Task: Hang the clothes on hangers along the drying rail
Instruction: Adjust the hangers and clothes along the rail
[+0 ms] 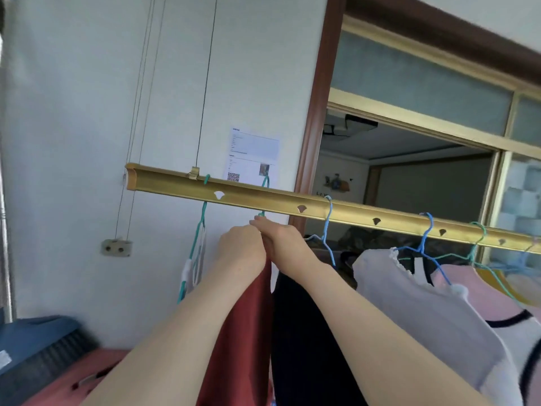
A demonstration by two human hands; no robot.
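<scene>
A gold drying rail runs across the view, sloping down to the right. A dark red garment hangs from a green hanger whose hook sits over the rail. My left hand and my right hand are raised together just under the rail, both gripping the top of the red garment at the hanger's neck. A dark garment hangs right beside it on a blue hanger. A white frilled top and a pink garment hang further right.
Another green hanger with a pale item hangs at the rail's left end. Thin lift cables run up from the rail. A blue bin and a red crate sit low on the left. A doorway opens behind the rail on the right.
</scene>
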